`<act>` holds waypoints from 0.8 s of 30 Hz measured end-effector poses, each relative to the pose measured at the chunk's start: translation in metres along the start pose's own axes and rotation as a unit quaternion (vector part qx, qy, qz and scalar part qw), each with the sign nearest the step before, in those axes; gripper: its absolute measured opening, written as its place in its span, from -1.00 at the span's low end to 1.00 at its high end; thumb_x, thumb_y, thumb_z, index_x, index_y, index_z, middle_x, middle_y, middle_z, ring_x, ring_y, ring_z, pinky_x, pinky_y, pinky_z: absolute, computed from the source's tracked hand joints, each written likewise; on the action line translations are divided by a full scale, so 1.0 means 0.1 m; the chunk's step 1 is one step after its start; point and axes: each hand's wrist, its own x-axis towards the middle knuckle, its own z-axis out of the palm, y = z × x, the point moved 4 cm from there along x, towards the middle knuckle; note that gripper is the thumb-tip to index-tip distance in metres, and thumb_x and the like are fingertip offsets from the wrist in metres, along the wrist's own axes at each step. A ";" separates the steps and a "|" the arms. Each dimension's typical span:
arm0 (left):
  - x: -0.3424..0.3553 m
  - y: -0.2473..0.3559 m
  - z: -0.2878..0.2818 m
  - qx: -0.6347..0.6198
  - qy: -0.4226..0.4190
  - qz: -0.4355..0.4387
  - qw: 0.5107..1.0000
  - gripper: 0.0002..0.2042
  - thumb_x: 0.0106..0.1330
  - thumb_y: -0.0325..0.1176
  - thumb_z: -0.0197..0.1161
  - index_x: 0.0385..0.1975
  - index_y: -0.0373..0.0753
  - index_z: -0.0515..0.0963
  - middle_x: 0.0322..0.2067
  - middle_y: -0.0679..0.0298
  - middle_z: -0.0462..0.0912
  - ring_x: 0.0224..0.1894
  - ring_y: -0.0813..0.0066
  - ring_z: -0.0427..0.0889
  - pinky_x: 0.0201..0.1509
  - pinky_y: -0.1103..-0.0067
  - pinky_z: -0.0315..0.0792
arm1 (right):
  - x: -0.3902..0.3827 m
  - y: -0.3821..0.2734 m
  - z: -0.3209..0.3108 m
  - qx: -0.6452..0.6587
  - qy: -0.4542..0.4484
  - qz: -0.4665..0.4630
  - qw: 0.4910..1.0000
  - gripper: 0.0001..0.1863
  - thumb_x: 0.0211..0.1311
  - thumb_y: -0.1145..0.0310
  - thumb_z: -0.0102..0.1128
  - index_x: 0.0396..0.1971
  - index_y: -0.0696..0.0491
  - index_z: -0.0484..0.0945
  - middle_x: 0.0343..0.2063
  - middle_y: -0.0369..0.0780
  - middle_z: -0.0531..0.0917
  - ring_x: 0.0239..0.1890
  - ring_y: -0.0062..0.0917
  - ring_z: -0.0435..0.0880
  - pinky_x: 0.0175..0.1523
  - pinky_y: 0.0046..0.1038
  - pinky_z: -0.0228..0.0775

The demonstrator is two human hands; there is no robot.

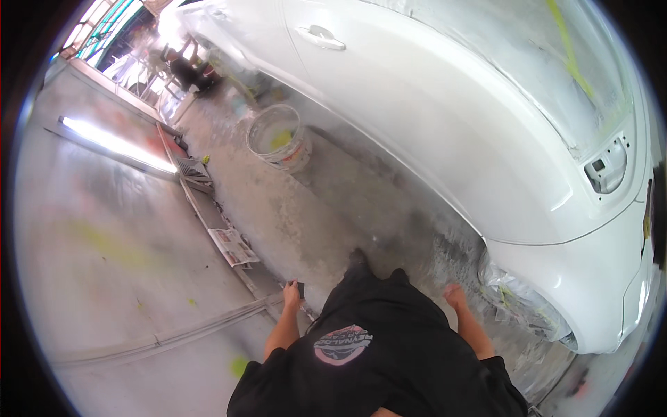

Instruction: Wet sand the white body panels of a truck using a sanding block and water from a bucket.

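My left hand hangs beside my left hip, closed around a small dark flat object whose kind I cannot make out. It is nearest to the pale wall on the left. On the other side, my right hand hangs away from my body, near the car's plastic-wrapped wheel but apart from it. Its fingers are too small and foreshortened to show whether they are open or closed. A white car body fills the right side, with a door handle and masked windows.
A paint-stained bucket stands on the grey concrete floor ahead. Along the left wall are a lit tube lamp, a slatted vent and a newspaper sheet. Farther off stands a dark chair-like shape.
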 end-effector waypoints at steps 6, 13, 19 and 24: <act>0.52 0.93 0.36 -0.013 -0.007 0.130 0.991 -0.59 0.55 -0.27 0.08 0.35 -0.14 0.51 0.01 0.10 0.66 -0.21 0.28 0.65 -0.40 0.41 0.56 | 0.33 -1.29 -0.46 0.058 0.041 -0.077 0.995 -0.67 0.12 0.23 0.39 -0.16 0.09 0.81 -0.16 -0.04 0.83 0.01 -0.09 0.78 0.15 -0.20 0.60; 1.17 1.61 0.66 -0.046 -0.064 0.228 0.971 -0.58 0.56 -0.38 -0.01 0.36 -0.26 0.50 0.12 -0.01 0.66 0.13 0.22 0.65 0.15 0.39 0.56 | 0.52 -2.83 -1.31 0.099 -0.008 -0.126 0.987 -0.65 0.23 0.22 0.33 -0.07 0.07 0.79 -0.12 -0.05 0.84 -0.04 -0.19 0.83 0.10 -0.19 0.61; 2.01 0.72 0.18 -0.002 0.009 0.280 0.960 -0.50 0.43 -0.41 0.04 0.36 -0.38 0.47 0.22 -0.15 0.63 0.28 -0.03 0.62 0.41 0.27 0.42 | 0.64 -3.40 -1.39 0.197 -0.022 -0.066 0.978 -0.70 0.41 0.26 0.31 -0.11 0.21 0.74 -0.42 -0.12 0.82 -0.41 -0.48 0.81 -0.17 -0.37 0.62; 2.10 0.09 -0.03 0.045 0.019 0.138 0.989 -0.45 0.42 -0.44 -0.01 0.43 -0.39 0.41 0.31 -0.15 0.57 0.37 -0.04 0.53 0.50 0.25 0.35 | 0.59 -3.18 -1.32 0.027 -0.051 -0.157 0.986 -0.67 0.43 0.19 0.33 -0.09 0.18 0.76 -0.36 -0.12 0.83 -0.29 -0.37 0.84 -0.12 -0.31 0.64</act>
